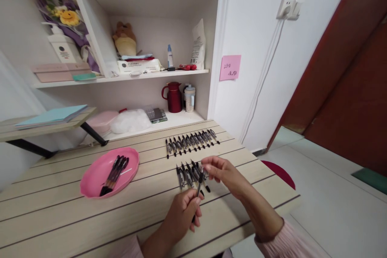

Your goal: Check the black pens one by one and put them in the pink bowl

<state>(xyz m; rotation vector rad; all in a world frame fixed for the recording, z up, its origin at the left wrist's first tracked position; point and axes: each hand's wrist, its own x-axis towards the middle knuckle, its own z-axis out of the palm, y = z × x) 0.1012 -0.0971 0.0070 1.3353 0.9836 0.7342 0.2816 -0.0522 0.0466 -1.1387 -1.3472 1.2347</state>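
Note:
My left hand [183, 211] grips a black pen [199, 185] upright above the slatted wooden table [60, 213]. My right hand [223, 171] hovers just right of the pen's upper end, fingers pinched near its tip; whether they hold a cap I cannot tell. Directly beyond the hands lies a short row of several capped pens [189, 175]. A longer row of several pens [191, 142] is lined up farther back. At the left, a pink oval tray [96, 175] holds several more black pens [115, 173].
White shelves behind the table carry a dark red jug [174, 96], a white cup [189, 98], bags and boxes. A pink sticky note [229, 67] hangs on the wall. A red stool [279, 173] stands at the table's right edge, near a red door.

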